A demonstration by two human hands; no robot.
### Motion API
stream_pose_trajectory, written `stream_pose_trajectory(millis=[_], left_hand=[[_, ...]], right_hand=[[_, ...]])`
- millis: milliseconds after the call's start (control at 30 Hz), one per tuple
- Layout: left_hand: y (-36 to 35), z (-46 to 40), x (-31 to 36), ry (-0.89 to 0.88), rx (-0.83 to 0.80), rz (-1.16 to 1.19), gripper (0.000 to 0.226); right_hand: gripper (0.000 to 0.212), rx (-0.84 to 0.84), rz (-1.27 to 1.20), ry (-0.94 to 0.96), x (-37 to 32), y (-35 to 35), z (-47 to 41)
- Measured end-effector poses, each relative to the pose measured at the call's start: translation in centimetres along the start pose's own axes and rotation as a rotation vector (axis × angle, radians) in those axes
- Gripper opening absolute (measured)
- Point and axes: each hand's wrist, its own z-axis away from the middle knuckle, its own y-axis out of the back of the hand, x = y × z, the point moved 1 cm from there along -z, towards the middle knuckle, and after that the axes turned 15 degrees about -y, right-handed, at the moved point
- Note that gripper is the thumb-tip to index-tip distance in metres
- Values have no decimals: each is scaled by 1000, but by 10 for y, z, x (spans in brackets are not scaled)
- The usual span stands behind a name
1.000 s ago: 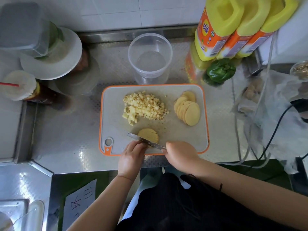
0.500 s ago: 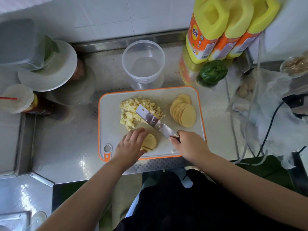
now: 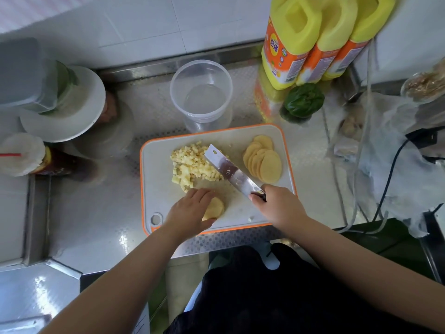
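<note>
A white cutting board (image 3: 156, 169) with an orange rim lies on the steel counter. On it are a pile of diced potato (image 3: 190, 165) and a fanned row of potato slices (image 3: 263, 162). My left hand (image 3: 190, 213) holds a small stack of potato slices (image 3: 214, 208) near the board's front edge, fingers over it and thumb under its near side. My right hand (image 3: 279, 206) grips the handle of a knife (image 3: 228, 169), whose blade points up-left over the diced pile, lifted off the board.
A clear round plastic tub (image 3: 201, 92) stands just behind the board. Three yellow oil bottles (image 3: 313, 39) and a green pepper (image 3: 303, 100) are at the back right. Plates and a lidded cup (image 3: 21, 154) sit left; plastic bags and cables (image 3: 395, 150) lie right.
The knife swung from lying across the slices at the board's front to pointing up-left over the diced pile. My left hand slid over the stack of slices and now holds it.
</note>
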Motion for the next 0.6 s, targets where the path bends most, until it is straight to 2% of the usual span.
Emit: stream_pose_trajectory(millis=[100,267,300,367,533,600], left_hand=[[-2,-1,16,294,-32,80,69],[-6,-15,51,846,194,294,75],[-8,-18,56,913,236,308,77],[-12,-20,61,945,295,273,79],[-20,-11,58,863,323,207,81],[-23,-5,56,723,459,120,63]], right_hand=[[33,4,-3,4,-3,2,-2],[35,88,208,115,-12,2,-4],[35,115,261,150,-14,0,-5],[34,143,338,193,-17,-4,-5],[35,135,407,282,-16,-13,-9],[35,134,417,288,-17,-12,-10]])
